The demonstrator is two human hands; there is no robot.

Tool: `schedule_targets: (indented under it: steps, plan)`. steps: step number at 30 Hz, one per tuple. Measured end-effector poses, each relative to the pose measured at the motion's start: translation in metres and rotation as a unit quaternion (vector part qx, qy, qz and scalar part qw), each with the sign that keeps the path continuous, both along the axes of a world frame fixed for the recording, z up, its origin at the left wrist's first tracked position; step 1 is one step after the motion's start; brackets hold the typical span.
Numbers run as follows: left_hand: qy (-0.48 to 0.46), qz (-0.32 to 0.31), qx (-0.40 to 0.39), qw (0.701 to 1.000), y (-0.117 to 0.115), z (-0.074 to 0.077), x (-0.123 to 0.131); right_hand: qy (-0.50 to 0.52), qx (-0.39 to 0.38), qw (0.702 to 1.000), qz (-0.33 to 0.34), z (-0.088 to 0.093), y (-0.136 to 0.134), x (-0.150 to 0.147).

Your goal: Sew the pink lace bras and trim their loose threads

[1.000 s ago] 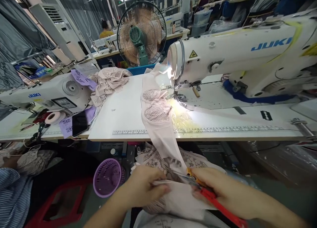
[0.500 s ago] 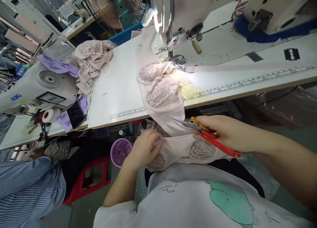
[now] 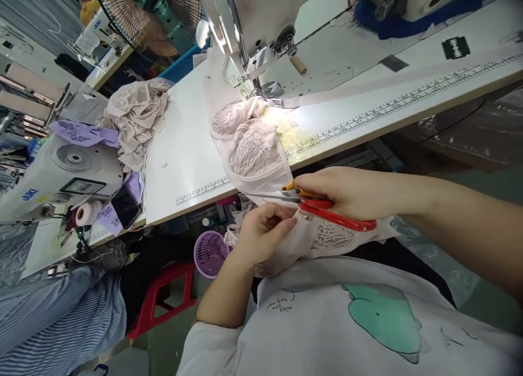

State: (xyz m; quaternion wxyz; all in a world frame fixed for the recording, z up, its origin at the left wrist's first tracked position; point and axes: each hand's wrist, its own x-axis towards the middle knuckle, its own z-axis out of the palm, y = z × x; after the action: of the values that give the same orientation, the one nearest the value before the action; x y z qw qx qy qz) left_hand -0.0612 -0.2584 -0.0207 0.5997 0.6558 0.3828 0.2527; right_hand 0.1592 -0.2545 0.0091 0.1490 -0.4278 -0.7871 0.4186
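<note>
In my right hand [image 3: 347, 193] is a pair of red-handled scissors [image 3: 337, 217], blades pointing left over the cloth just beyond my left fingers. My left hand [image 3: 265, 231] pinches the edge of a pale pink lace bra [image 3: 333, 234] that lies across my lap. A second lace bra [image 3: 255, 150] hangs over the table edge, its far end near the sewing machine's needle [image 3: 256, 84]. Something yellow-orange [image 3: 300, 189] shows beside the scissors at my right fingers; what it is stays unclear.
Left on the white table [image 3: 188, 141] lies a heap of lace pieces [image 3: 137, 114]. Below stands a purple basket [image 3: 210, 253], near a red stool [image 3: 163, 297] where a co-worker in a striped sleeve [image 3: 69, 316] sits. A razor blade [image 3: 456, 48] lies at the right.
My left hand has moved right and up along the bra's edge, closer to the scissors. The scissors have shifted left over the cloth. The whole view has turned slightly.
</note>
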Motion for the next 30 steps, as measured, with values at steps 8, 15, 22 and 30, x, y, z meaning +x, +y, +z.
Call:
schedule_targets:
  steps: [8,15,22,30]
  plan:
    - [-0.022,0.012,-0.049,0.998,0.0,-0.003,0.001,-0.045,0.018,0.998,0.032,-0.001,0.005,-0.003]
    - [0.015,0.034,-0.063,0.997,0.002,0.0,0.002,-0.027,0.016,0.999,0.026,0.003,0.007,-0.003]
    - [0.013,0.046,-0.115,0.992,0.003,-0.001,0.001,-0.018,0.007,0.999,0.029,0.007,0.005,-0.008]
    - [0.007,0.052,-0.067,0.996,-0.001,0.003,0.002,0.084,-0.004,0.995,-0.049,-0.013,0.003,-0.006]
